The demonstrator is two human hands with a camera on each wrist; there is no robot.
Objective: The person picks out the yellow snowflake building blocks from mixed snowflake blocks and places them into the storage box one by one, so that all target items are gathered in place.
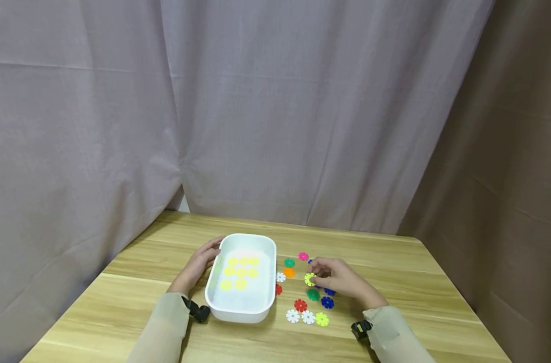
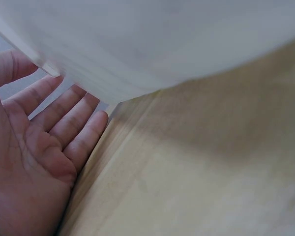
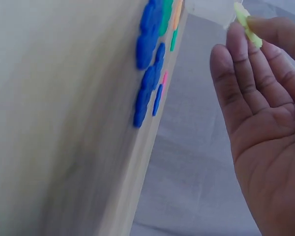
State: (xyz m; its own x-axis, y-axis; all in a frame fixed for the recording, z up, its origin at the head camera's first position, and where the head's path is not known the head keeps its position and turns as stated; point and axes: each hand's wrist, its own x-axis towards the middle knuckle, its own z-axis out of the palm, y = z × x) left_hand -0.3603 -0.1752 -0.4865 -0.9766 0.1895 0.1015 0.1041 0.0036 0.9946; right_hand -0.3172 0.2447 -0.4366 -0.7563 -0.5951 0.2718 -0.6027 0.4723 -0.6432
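My left hand (image 1: 199, 265) holds the left side of a white plastic tray (image 1: 241, 316). In the left wrist view the thumb is at the tray's rim (image 2: 44, 69) and the other fingers lie against the outer wall. Several yellow snowflake discs (image 1: 241, 273) lie inside the tray. My right hand (image 1: 341, 278) pinches a yellow-green snowflake disc (image 3: 248, 24) between thumb and fingertips, raised over the loose discs right of the tray. Beneath and around it are a green disc (image 1: 313, 295) and blue discs (image 1: 327, 302), partly hidden by the hand.
Near the front lie white discs (image 1: 292, 316), a red disc (image 1: 300, 305) and another yellow-green disc (image 1: 322, 319). Farther back are an orange disc (image 1: 288, 273) and a pink one (image 1: 304, 256). Grey curtains (image 1: 293, 126) hang behind the wooden table (image 1: 371, 247).
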